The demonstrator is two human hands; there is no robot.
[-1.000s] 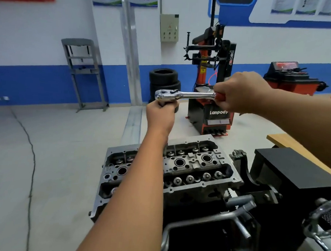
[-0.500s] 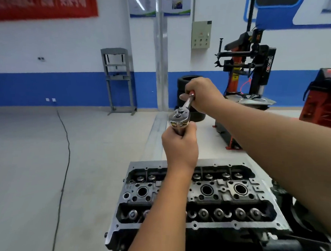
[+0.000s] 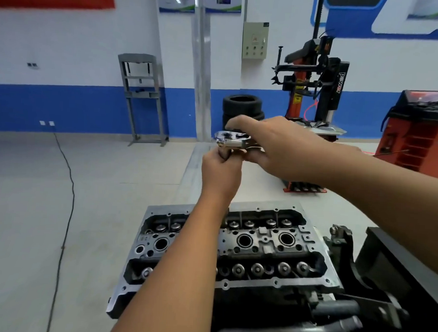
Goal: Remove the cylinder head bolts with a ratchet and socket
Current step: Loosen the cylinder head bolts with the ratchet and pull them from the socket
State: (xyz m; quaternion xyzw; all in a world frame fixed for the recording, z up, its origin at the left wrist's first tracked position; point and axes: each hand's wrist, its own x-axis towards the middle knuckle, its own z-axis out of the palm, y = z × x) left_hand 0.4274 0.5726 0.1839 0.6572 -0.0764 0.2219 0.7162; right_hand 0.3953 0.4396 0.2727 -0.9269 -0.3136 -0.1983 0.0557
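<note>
Far to the left of our hands a black cable [image 3: 69, 184] runs along the grey floor, and a grey steel frame [image 3: 142, 97] stands against the blue-banded wall, well beyond our reach.

Our left hand [image 3: 221, 174] is raised over the engine with its fingers curled tight around something just under the ratchet head; what it grips is hidden inside the fist, so we cannot tell whether it is the socket or an extension. The chrome ratchet [image 3: 233, 140] sits directly above that fist, head flat and facing up, held well above the engine. Our right hand [image 3: 276, 145] comes in from the right and pinches the ratchet between thumb below and fingers laid over the top; the handle is covered by the hand.

Below both forearms lies the cylinder head [image 3: 267, 245], open at the top like a shallow trough. In its far channel and near channel sit rows of round valve caps [image 3: 257, 268], and between the rows are three dark round wells visible. The left forearm crosses its middle and hides part of it.

Beyond our right hand stand stacked tyres [image 3: 242, 104], a black-and-red tyre changer [image 3: 314, 77], and furthest right a red machine [image 3: 417, 132].
</note>
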